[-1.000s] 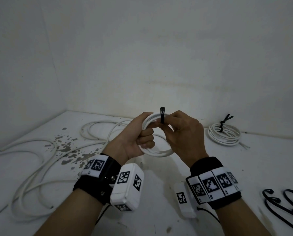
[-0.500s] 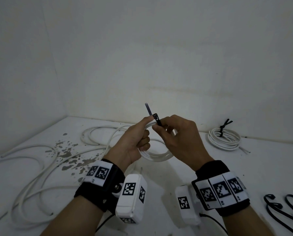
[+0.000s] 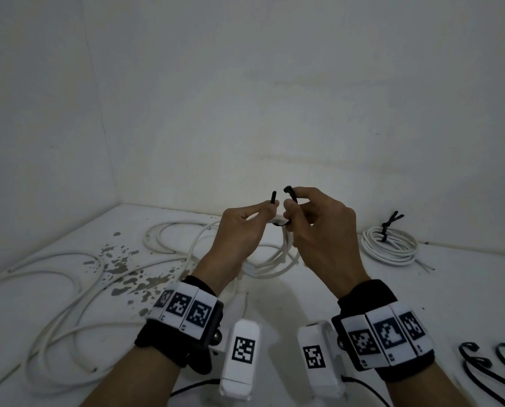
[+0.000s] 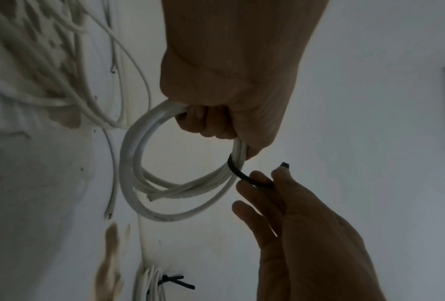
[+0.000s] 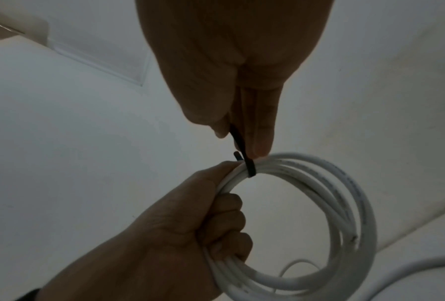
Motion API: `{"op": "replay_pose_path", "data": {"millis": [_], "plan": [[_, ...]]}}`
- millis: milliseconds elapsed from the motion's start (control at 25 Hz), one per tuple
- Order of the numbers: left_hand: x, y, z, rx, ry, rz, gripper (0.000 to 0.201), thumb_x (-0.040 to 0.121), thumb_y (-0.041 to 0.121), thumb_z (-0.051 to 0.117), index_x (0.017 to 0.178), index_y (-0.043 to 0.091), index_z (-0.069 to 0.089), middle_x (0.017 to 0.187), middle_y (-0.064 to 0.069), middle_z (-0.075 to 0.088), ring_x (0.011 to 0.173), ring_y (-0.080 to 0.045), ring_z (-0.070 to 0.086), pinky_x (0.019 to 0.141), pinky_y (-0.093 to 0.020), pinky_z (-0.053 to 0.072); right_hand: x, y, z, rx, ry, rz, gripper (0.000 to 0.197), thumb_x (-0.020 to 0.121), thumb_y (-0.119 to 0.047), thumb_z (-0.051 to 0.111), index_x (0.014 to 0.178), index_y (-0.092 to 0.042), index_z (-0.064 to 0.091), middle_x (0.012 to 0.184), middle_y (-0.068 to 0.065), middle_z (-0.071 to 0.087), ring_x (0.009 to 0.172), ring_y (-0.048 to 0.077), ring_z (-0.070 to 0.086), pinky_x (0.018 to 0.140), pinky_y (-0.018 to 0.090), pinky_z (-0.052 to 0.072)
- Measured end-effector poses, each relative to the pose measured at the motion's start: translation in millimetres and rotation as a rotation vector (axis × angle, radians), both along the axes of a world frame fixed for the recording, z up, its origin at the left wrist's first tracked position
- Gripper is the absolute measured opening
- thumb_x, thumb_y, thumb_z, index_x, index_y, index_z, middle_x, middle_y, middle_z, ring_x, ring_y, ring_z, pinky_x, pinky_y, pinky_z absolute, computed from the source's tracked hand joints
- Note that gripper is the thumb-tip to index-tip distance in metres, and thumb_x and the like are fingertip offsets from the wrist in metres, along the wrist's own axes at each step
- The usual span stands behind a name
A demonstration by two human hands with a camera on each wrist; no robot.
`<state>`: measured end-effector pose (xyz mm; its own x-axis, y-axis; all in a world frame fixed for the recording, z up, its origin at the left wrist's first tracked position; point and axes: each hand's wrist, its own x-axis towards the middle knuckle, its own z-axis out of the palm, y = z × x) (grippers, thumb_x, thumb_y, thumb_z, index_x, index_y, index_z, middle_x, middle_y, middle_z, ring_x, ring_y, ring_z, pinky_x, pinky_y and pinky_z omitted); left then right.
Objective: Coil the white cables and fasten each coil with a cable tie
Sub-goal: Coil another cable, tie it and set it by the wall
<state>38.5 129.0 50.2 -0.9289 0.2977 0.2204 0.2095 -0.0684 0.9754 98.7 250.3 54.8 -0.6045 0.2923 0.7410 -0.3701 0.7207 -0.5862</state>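
My left hand (image 3: 270,211) grips a small white cable coil (image 3: 277,259) at its top, and the coil hangs below my fingers. A black cable tie (image 4: 238,171) loops around the coil's strands right beside my left thumb. One short end of the cable tie (image 3: 274,198) sticks up at my left thumb. My right hand (image 3: 292,202) pinches the other end between thumb and forefinger, close to the coil. In the right wrist view the cable tie (image 5: 243,148) runs from my right fingertips down over the coil (image 5: 332,203), which my left hand (image 5: 203,224) holds.
A coil fastened with a black tie (image 3: 389,245) lies at the back right by the wall. Loose white cables (image 3: 69,277) sprawl over the stained surface on the left. Spare black cable ties (image 3: 495,365) lie at the near right.
The tie's two ends, which were held together above the coil, now stand apart, one at each hand. Both hands have risen a little and the coil hangs lower beneath them.
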Motion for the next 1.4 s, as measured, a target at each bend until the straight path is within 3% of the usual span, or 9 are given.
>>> {"op": "replay_pose_path", "data": {"millis": [80, 160, 440, 560, 760, 960, 1160, 1280, 1400], "plan": [[-0.3, 2.3, -1.3, -0.045, 0.101, 0.0, 0.016, 0.094, 0.03, 0.064, 0.099, 0.027, 0.079, 0.095, 0.013, 0.077, 0.11, -0.014, 0.064, 0.102, -0.029, 0.046, 1.1, 1.4, -0.1, 0.009, 0.006, -0.033, 0.017, 0.097, -0.018, 0.064, 0.111, -0.016, 0.073, 0.071, -0.007, 0.071, 0.061, -0.001, 0.067, 0.065, 0.012, 0.051], [-2.5, 4.9, -2.8, -0.115, 0.196, 0.002, 0.017, 0.094, 0.03, 0.063, 0.094, 0.026, 0.08, 0.089, 0.018, 0.076, 0.095, -0.003, 0.07, 0.087, -0.026, 0.053, 2.2, 2.5, 0.0, 0.026, 0.023, -0.063, 0.016, 0.097, -0.016, 0.063, 0.109, -0.015, 0.074, 0.071, -0.006, 0.07, 0.057, -0.006, 0.062, 0.062, 0.004, 0.045], [-5.3, 2.8, -3.1, -0.191, 0.352, 0.031, 0.02, 0.094, 0.028, 0.062, 0.083, 0.035, 0.078, 0.079, 0.029, 0.071, 0.056, -0.019, 0.063, 0.057, -0.036, 0.049, 2.8, 3.1, -0.2, 0.069, 0.018, -0.113, 0.02, 0.099, -0.012, 0.058, 0.113, -0.012, 0.073, 0.068, -0.004, 0.067, 0.062, 0.013, 0.065, 0.062, 0.003, 0.042], [-7.4, 1.7, -3.5, -0.212, 0.362, 0.048, 0.018, 0.094, 0.028, 0.062, 0.09, 0.029, 0.08, 0.084, 0.017, 0.076, 0.036, -0.004, 0.044, 0.045, -0.021, 0.035, 2.0, 4.5, -1.4, 0.109, 0.007, -0.113, 0.019, 0.098, -0.009, 0.059, 0.11, -0.011, 0.074, 0.063, 0.001, 0.067, 0.066, 0.013, 0.062, 0.06, 0.005, 0.04], [-7.2, -1.5, -3.5, -0.285, 0.416, 0.048, 0.021, 0.095, 0.027, 0.06, 0.093, 0.026, 0.081, 0.085, 0.015, 0.076, 0.038, 0.003, 0.048, 0.048, -0.014, 0.035, 2.6, 7.5, -0.9, 0.064, -0.103, -0.076, 0.017, 0.094, -0.015, 0.064, 0.107, -0.015, 0.075, 0.053, -0.008, 0.064, 0.05, 0.002, 0.061, 0.063, 0.007, 0.045], [-5.9, -4.2, 1.0, -0.37, 0.522, 0.053, 0.018, 0.094, 0.038, 0.061, 0.1, 0.037, 0.078, 0.083, 0.015, 0.076, 0.056, 0.0, 0.063, 0.056, -0.03, 0.053, 18.0, 6.6, 13.4, -0.38, -0.317, 0.225, 0.012, 0.094, -0.015, 0.067, 0.105, -0.015, 0.072, 0.07, 0.007, 0.075, 0.063, 0.023, 0.073, 0.057, 0.039, 0.06], [-3.8, -9.1, 11.5, -0.367, 0.469, -0.056, 0.018, 0.094, 0.038, 0.061, 0.1, 0.038, 0.078, 0.086, 0.019, 0.076, 0.082, -0.016, 0.072, 0.08, -0.041, 0.058, 18.6, 19.8, 13.5, -0.537, -0.254, 0.35, 0.009, 0.088, -0.01, 0.073, 0.095, -0.007, 0.078, 0.079, 0.008, 0.073, 0.073, 0.017, 0.064, 0.055, 0.033, 0.056], [-2.6, -7.9, 11.0, -0.347, 0.458, -0.085, 0.02, 0.096, 0.037, 0.059, 0.093, 0.034, 0.079, 0.078, 0.017, 0.075, 0.058, -0.025, 0.064, 0.061, -0.039, 0.052, 10.1, 17.0, 8.9, -0.349, -0.123, 0.219, 0.002, 0.086, -0.009, 0.076, 0.085, -0.01, 0.077, 0.078, 0.002, 0.075, 0.076, 0.013, 0.069, 0.06, 0.025, 0.053], [-0.5, -6.6, 7.8, -0.306, 0.424, -0.102, 0.027, 0.099, 0.033, 0.057, 0.089, 0.023, 0.08, 0.072, 0.013, 0.074, 0.038, -0.004, 0.043, 0.047, -0.018, 0.035, 7.1, 9.3, 8.1, -0.111, -0.045, -0.016, 0.012, 0.087, -0.012, 0.074, 0.077, -0.016, 0.071, 0.072, -0.009, 0.071, 0.072, 0.007, 0.066, 0.066, 0.017, 0.049]]}}
